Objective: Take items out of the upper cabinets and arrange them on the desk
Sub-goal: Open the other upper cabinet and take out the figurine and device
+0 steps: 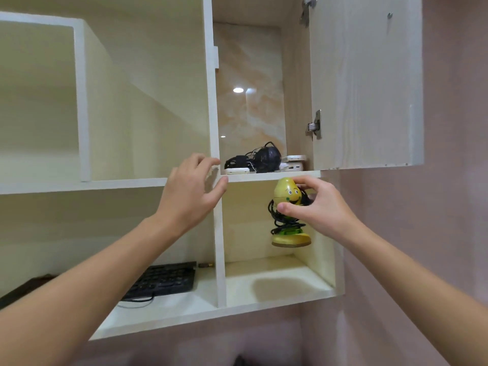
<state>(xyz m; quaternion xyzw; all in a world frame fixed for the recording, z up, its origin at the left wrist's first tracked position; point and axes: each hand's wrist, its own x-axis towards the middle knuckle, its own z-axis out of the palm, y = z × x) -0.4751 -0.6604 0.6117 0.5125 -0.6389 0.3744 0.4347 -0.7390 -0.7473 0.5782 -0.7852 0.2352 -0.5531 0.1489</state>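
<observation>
My right hand [314,207] grips a yellow smiley-face figure lamp [286,191] with a black cord wound round its body and a yellow base. It hangs in the air inside the lower right cubby, above the cubby floor [277,283]. My left hand [192,194] is spread open in front of the vertical divider [220,260], holding nothing. In the upper right compartment lie a tangle of black cables and a round black device [264,158] with white adapters [293,162] beside them.
The cabinet door [367,83] stands swung open to the right. A black keyboard [163,281] with its cable lies on the lower left shelf. A dark object [23,289] sits at the far left. Pink wall surrounds the cabinet.
</observation>
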